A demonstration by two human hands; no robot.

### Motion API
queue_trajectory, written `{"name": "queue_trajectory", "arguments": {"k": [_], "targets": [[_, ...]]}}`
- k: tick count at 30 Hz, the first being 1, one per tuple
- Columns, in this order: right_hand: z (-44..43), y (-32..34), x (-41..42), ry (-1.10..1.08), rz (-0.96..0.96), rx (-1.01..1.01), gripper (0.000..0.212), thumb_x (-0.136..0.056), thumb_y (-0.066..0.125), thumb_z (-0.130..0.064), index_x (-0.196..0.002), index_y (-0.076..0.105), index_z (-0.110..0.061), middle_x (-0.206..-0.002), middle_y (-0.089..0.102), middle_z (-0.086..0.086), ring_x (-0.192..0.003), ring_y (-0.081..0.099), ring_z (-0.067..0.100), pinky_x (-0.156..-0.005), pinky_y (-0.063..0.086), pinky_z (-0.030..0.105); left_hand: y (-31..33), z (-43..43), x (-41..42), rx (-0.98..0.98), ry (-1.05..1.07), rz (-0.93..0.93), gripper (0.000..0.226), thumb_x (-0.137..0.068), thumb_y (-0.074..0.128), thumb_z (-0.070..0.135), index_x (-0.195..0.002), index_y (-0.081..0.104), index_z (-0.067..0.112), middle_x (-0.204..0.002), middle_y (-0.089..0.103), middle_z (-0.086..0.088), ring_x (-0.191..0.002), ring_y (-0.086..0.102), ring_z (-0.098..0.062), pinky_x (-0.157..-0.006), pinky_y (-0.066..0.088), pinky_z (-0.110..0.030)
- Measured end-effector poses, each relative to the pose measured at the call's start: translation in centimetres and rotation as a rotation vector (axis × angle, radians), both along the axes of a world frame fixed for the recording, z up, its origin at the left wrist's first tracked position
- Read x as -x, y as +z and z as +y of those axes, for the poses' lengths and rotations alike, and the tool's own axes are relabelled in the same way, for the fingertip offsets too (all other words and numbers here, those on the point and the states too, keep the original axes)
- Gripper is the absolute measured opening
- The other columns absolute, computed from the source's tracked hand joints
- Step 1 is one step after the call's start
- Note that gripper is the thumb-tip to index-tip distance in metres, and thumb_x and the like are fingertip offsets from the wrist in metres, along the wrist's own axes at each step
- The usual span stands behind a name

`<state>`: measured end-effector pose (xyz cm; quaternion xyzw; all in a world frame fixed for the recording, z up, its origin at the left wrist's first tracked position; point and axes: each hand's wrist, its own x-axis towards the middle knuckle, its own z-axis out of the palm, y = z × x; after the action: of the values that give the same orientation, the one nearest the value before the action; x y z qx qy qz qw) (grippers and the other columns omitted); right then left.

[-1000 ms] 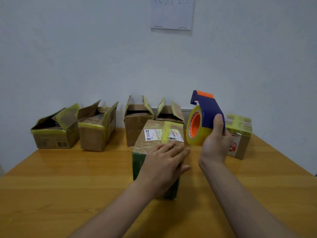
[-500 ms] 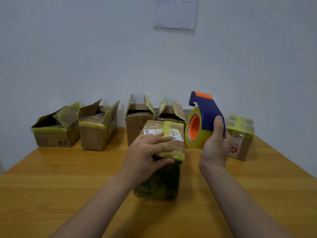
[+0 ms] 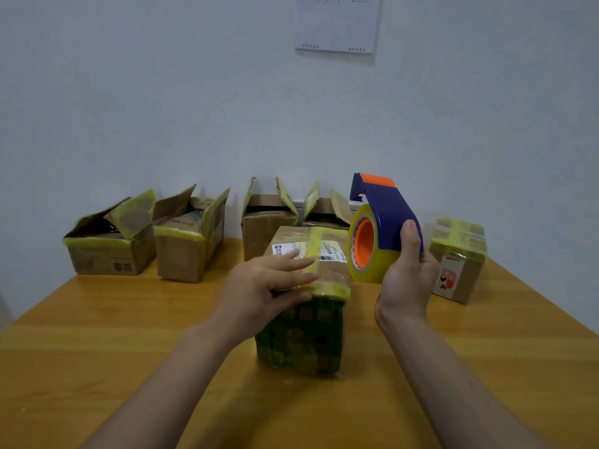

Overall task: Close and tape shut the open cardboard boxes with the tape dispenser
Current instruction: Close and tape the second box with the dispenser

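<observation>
Open boxes (image 3: pixel 110 254) (image 3: pixel 184 257) (image 3: pixel 259 231) (image 3: pixel 327 210) four, taped boxes (image 3: pixel 304 335) (image 3: pixel 460 273) two

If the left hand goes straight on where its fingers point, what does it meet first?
Probably the tape dispenser held in the right hand, after crossing the top of the taped box; depth is unclear.

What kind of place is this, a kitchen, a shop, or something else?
Probably a small parcel-packing station: open cardboard boxes lined up on a wooden table, a taped box with a shipping label, and a tape dispenser held in the right hand.
</observation>
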<state>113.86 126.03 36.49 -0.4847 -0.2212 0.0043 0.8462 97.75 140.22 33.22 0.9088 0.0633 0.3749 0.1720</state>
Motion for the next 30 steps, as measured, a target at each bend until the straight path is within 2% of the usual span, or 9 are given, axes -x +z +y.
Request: {"name": "queue_trajectory", "arguments": {"k": [4, 9, 11, 14, 17, 21, 23, 26, 30], "targets": [[0.2, -0.2, 0.1, 0.004, 0.007, 0.0, 0.024, -0.104, 0.052, -0.039, -0.101, 0.068, -0.022, -0.08, 0.075, -0.013, -0.077, 0.07, 0.003, -0.06, 0.054, 0.017, -1.8, 0.9, 1.0, 0.285, -0.026, -0.122, 0.032, -0.083, 0.072, 0.042, -0.113, 0.076, 0.034, -0.12, 0.071, 0.026, -0.129, 0.057, 0.004, -0.118, 0.042, -0.038], [0.8, -0.8, 0.8, 0.047, 0.003, 0.018, 0.031, -0.103, 0.052, -0.04, -0.105, 0.07, -0.015, -0.081, 0.075, -0.007, -0.076, 0.069, 0.006, -0.059, 0.054, 0.019, -2.1, -0.6, 0.0, 0.29, -0.042, -0.196, 0.026, -0.083, 0.075, 0.037, -0.107, 0.08, 0.027, -0.112, 0.076, 0.019, -0.119, 0.065, 0.001, -0.111, 0.05, -0.038], [0.9, -1.0, 1.1, 0.07, -0.004, 0.029, 0.034, -0.101, 0.052, -0.043, -0.106, 0.069, -0.013, -0.082, 0.074, -0.006, -0.075, 0.068, 0.006, -0.058, 0.053, 0.019, -1.8, -0.4, 0.2, 0.32, -0.052, -0.17, 0.027, -0.082, 0.076, 0.038, -0.107, 0.08, 0.029, -0.114, 0.075, 0.021, -0.122, 0.064, 0.001, -0.116, 0.045, -0.039], [0.8, -1.0, 1.3, 0.095, -0.022, 0.028, 0.041, -0.094, 0.052, -0.051, -0.105, 0.068, -0.015, -0.083, 0.075, -0.006, -0.075, 0.069, 0.007, -0.059, 0.054, 0.019, -2.4, 0.2, 0.8, 0.395, -0.054, -0.146, 0.036, -0.078, 0.079, 0.04, -0.112, 0.079, 0.03, -0.126, 0.071, 0.02, -0.137, 0.053, -0.001, -0.122, 0.032, -0.038], [1.0, -1.1, 1.2, 0.105, -0.037, 0.054, 0.047, -0.092, 0.052, -0.054, -0.109, 0.068, -0.013, -0.088, 0.075, -0.003, -0.079, 0.07, 0.009, -0.06, 0.055, 0.019, -3.1, 0.5, 1.4, 0.585, -0.078, -0.226, 0.034, -0.076, 0.082, 0.024, -0.109, 0.08, 0.02, -0.121, 0.075, 0.012, -0.137, 0.053, -0.003, -0.117, 0.044, -0.04], [1.1, -1.2, 0.8, 0.088, -0.054, 0.082, 0.037, -0.101, 0.049, -0.045, -0.105, 0.069, -0.014, -0.084, 0.075, -0.004, -0.077, 0.069, 0.008, -0.059, 0.054, 0.018, -2.9, -0.3, 1.3, 0.591, -0.05, -0.245, 0.029, -0.075, 0.083, 0.02, -0.104, 0.081, 0.018, -0.113, 0.078, 0.011, -0.127, 0.063, -0.006, -0.113, 0.048, -0.043], [0.8, -1.3, 0.7, 0.084, -0.066, 0.085, 0.039, -0.1, 0.049, -0.046, -0.104, 0.069, -0.012, -0.079, 0.073, -0.007, -0.072, 0.067, 0.005, -0.057, 0.053, 0.017, -2.8, -0.1, 1.7, 0.608, -0.053, -0.237, 0.03, -0.075, 0.083, 0.02, -0.105, 0.081, 0.018, -0.12, 0.076, 0.012, -0.131, 0.059, -0.004, -0.112, 0.049, -0.036], [0.3, -1.5, 0.3, 0.081, -0.061, 0.086, 0.039, -0.1, 0.048, -0.047, -0.101, 0.067, -0.013, -0.075, 0.072, -0.009, -0.068, 0.066, 0.002, -0.055, 0.051, 0.015, -3.5, 0.5, 2.8, 0.649, -0.036, -0.284, 0.031, -0.079, 0.079, 0.021, -0.11, 0.081, 0.019, -0.137, 0.067, 0.015, -0.135, 0.053, 0.0, -0.102, 0.053, -0.022], [0.4, -1.5, -0.1, 0.064, -0.039, 0.082, 0.034, -0.105, 0.046, -0.039, -0.092, 0.067, -0.015, -0.068, 0.07, -0.012, -0.063, 0.064, -0.001, -0.054, 0.05, 0.014, -4.3, 0.3, 3.0, 0.8, -0.058, -0.363, 0.03, -0.081, 0.073, 0.01, -0.111, 0.078, 0.01, -0.123, 0.075, 0.006, -0.125, 0.064, -0.007, -0.091, 0.056, -0.019]]}}
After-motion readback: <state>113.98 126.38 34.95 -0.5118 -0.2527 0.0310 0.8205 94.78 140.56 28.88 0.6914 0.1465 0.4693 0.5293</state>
